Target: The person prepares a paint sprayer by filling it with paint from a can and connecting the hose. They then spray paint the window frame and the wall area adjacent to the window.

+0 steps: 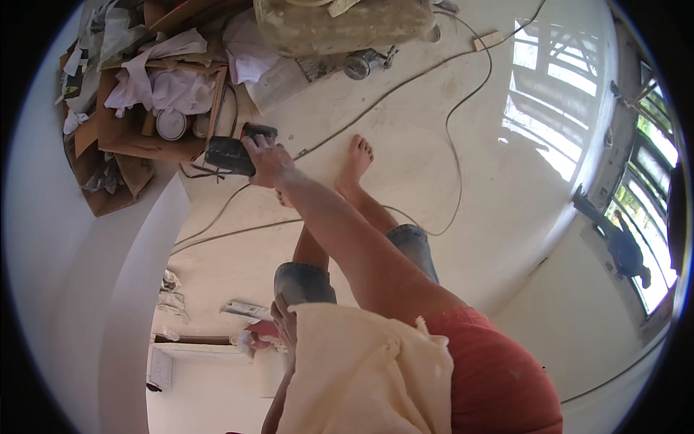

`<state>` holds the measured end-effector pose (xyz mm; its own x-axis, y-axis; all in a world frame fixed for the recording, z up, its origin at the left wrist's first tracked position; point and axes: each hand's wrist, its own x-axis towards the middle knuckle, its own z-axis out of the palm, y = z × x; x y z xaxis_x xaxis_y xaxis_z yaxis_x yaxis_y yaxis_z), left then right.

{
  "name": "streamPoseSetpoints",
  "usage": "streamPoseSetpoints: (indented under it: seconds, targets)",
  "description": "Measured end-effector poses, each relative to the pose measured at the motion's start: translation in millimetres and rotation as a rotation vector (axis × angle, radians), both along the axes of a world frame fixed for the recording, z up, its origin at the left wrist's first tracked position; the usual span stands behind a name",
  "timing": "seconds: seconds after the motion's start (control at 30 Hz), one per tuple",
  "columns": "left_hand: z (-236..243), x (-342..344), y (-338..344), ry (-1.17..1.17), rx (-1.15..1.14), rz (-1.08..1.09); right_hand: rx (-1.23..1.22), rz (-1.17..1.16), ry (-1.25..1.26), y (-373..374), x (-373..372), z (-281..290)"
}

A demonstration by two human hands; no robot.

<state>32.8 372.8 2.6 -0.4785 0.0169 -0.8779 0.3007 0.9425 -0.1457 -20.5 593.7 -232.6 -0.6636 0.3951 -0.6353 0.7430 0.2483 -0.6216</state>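
My right arm stretches forward and to the left. My right hand (272, 163) is closed around a black tool with red parts (230, 154), which looks like a hand-held power tool. The tool is just above the floor, beside an open cardboard box (160, 147); its exact kind I cannot make out. Lower down, my left hand (284, 322) lies against my left knee in denim shorts, fingers stretched out. A cream cloth (369, 369) hanging over my front hides part of that hand and forearm.
The box holds white cloths (181, 92) and a round can (171, 124). A dusty, bulky container (345, 27) stands at the far side. Cables (460, 181) loop across the pale floor around my bare feet. A white wall edge (137, 289) rises at left; windows (650, 195) are at right.
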Motion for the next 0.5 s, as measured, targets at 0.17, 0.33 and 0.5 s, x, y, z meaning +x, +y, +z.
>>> streamPoseSetpoints:
  seconds: [0.17,0.33,0.5]
  targets:
    - [2,26,-3,-0.068,-0.057,-0.002,0.057,0.116,-0.066,-5,17,7]
    - [11,19,19,-0.14,-0.069,-0.01,0.008,-0.127,0.057,31,95,21]
    - [10,44,57,-0.053,-0.165,0.045,0.428,-0.197,-0.181,181,231,-2]
